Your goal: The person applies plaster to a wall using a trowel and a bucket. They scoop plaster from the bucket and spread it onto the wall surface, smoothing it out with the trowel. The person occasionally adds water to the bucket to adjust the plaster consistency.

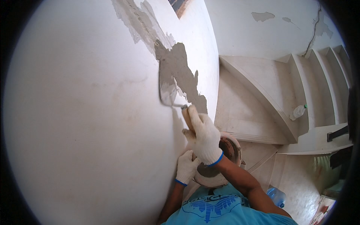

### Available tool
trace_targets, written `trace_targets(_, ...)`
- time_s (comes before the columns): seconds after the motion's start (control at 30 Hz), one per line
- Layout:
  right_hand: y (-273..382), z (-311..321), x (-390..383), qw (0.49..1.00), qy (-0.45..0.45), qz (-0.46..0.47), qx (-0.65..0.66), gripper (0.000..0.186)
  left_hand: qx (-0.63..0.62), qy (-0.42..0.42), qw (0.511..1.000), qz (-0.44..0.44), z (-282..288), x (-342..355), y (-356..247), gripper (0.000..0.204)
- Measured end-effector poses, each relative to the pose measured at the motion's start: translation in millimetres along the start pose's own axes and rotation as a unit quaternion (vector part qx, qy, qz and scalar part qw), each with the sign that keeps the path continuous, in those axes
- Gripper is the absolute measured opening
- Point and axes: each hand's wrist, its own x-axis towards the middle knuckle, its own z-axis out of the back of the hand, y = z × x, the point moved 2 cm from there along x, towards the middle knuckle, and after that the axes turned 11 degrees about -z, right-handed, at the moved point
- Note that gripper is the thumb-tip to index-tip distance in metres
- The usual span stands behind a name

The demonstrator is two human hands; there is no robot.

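My right hand (205,137), in a white knit glove with a blue cuff, grips the wooden handle (186,117) of a trowel. The trowel's blade (166,90) lies against the white wall (90,112), on an irregular grey plaster patch (176,63) that runs diagonally up along it. Lower, my left hand (187,167), similarly gloved, is closed at the left side of a round bucket (234,148) with grey mix inside; what its fingers hold is hidden. My right forearm crosses over the bucket.
Winding pale steps (266,82) climb at the right beneath a cracked wall (240,26). A plastic bottle (299,111) lies on a step, and a blue water jug (276,197) is below. Dark metal fittings (337,133) show at the far right edge.
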Motion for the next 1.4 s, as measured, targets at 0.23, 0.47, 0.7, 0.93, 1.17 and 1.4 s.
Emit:
trace_targets(0.23,-5,23,-11,0.998,-0.004,0.003,0.065,0.084,-0.014,0.021,0.998,0.051,6,2,-28,0.029)
trace_targets(0.47,-14,2,27,0.996,-0.046,-0.018,0.074,0.085,-0.053,0.005,0.997,0.061,3,0,-28,0.035)
trace_targets(0.7,9,-6,22,0.999,-0.02,-0.017,0.018,0.086,0.008,0.03,0.998,0.06,5,1,-19,0.033)
trace_targets(0.93,-7,23,4,0.996,0.012,-0.006,0.085,0.085,-0.042,0.01,0.998,0.046,6,0,-35,0.035)
trace_targets(1.17,-16,7,36,0.997,-0.016,-0.026,0.065,0.085,-0.02,0.016,0.998,0.055,5,3,-32,0.035)
trace_targets(1.4,-6,26,7,0.997,0.033,-0.007,0.064,0.087,-0.035,0.016,0.997,0.065,6,3,-38,0.035)
